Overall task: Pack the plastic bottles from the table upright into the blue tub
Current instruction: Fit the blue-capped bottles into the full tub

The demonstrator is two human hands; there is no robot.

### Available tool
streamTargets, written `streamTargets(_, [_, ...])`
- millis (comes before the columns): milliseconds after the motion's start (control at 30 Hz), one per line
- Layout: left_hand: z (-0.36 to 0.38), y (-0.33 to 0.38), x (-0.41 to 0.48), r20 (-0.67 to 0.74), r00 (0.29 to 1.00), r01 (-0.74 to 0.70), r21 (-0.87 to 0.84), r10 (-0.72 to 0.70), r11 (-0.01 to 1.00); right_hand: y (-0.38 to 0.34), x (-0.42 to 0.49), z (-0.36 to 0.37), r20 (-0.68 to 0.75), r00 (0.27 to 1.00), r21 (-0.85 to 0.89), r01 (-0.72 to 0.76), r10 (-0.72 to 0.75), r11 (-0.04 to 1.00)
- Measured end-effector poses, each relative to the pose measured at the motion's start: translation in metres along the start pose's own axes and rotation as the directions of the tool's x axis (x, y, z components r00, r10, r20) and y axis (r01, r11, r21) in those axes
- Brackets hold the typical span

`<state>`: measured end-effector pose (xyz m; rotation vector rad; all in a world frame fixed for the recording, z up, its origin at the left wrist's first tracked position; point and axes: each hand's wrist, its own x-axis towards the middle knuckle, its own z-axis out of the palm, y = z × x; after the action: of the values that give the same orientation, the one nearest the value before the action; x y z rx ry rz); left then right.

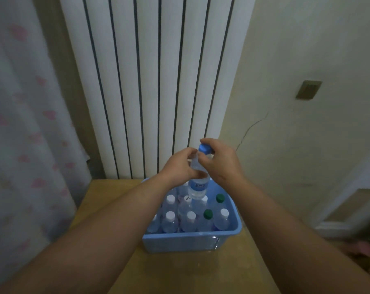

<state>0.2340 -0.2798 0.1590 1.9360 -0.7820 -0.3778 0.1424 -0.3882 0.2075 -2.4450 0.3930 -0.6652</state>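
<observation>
A clear plastic bottle (pixel 198 186) with a blue cap and blue label hangs upright above the far middle of the blue tub (pixel 190 240). My left hand (pixel 178 166) grips its upper body from the left. My right hand (pixel 219 161) holds its neck just under the cap from the right. Inside the tub stand several clear bottles upright, most with white caps (pixel 170 215) and two with green caps (pixel 208 214). The held bottle's base is level with their caps, above a gap at the tub's back.
The tub sits on a small wooden table (pixel 180 270) pushed against a white ribbed radiator (pixel 154 81). A flowered curtain (pixel 20 124) hangs at the left. A beige wall with a switch plate (pixel 308 90) is at the right.
</observation>
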Motion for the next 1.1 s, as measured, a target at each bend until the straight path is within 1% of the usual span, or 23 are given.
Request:
streamTargets(100, [0.005,-0.002,0.020,-0.008,1.000,0.014,0.003,-0.014,1.000,0.010,0.017,0.004,-0.006,1.000,-0.024,0.021,-0.021,1.000])
streamTargets(200, [0.011,-0.006,0.042,-0.001,1.000,0.018,0.006,-0.018,1.000,0.028,0.036,0.010,0.006,1.000,-0.029,0.012,-0.011,1.000])
streamTargets(300, [0.022,-0.014,0.062,0.004,1.000,0.023,0.015,-0.024,1.000,0.052,0.052,0.019,0.034,0.999,-0.032,0.003,-0.002,0.999])
streamTargets(467, [0.045,-0.042,0.096,0.030,0.996,0.081,0.044,-0.082,0.996,0.090,0.076,0.039,0.109,0.993,-0.034,-0.044,0.048,0.998])
streamTargets(600, [0.060,-0.066,0.117,0.062,0.990,0.110,0.218,-0.126,0.970,0.121,0.085,0.062,0.177,0.981,-0.026,-0.082,0.085,0.996])
streamTargets(700, [0.069,-0.087,0.129,0.074,0.988,0.101,0.364,-0.137,0.926,0.140,0.086,0.079,0.232,0.966,-0.014,-0.116,0.116,0.993])
streamTargets(833, [0.077,-0.108,0.140,0.122,0.975,0.103,0.496,-0.187,0.862,0.159,0.088,0.099,0.304,0.940,-0.009,-0.157,0.152,0.988])
streamTargets(967, [0.085,-0.125,0.149,0.186,0.939,0.125,0.598,-0.288,0.792,0.175,0.087,0.119,0.369,0.911,-0.029,-0.187,0.184,0.982])
streamTargets(1033, [0.090,-0.130,0.152,0.223,0.915,0.112,0.662,-0.337,0.741,0.182,0.084,0.128,0.403,0.892,-0.043,-0.206,0.206,0.978])
streamTargets(1100, [0.094,-0.136,0.153,0.238,0.903,0.091,0.707,-0.357,0.701,0.188,0.082,0.133,0.431,0.876,-0.044,-0.222,0.219,0.974])
